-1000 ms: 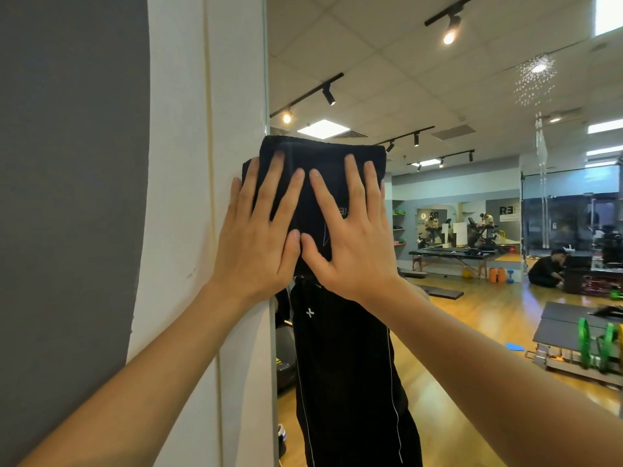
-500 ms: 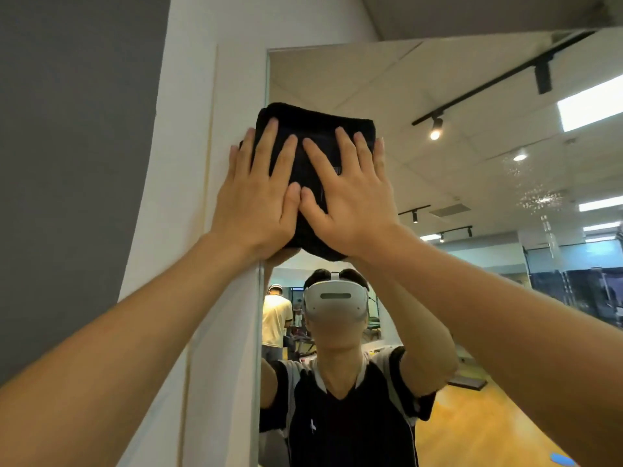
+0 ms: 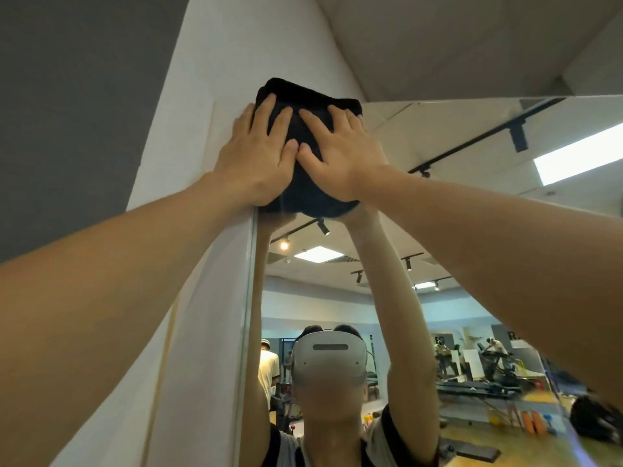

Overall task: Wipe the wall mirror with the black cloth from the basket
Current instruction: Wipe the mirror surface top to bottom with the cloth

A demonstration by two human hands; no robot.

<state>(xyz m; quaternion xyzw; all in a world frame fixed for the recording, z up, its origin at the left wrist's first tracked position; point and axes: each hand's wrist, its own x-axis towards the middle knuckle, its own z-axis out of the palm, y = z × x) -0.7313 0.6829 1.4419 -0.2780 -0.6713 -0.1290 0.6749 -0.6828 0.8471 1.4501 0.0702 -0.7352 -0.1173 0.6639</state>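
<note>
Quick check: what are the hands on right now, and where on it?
Both the left hand and right hand press flat on the black cloth's outer face.

- Both forearms are bare to past the elbow, with no watch, ring or band on the left hand (image 3: 256, 156) or right hand (image 3: 340, 153).
- The mirror reflection shows a white head-mounted headset (image 3: 328, 360).
- It also shows a black short-sleeved shirt with pale shoulder panels (image 3: 387, 433).
</note>
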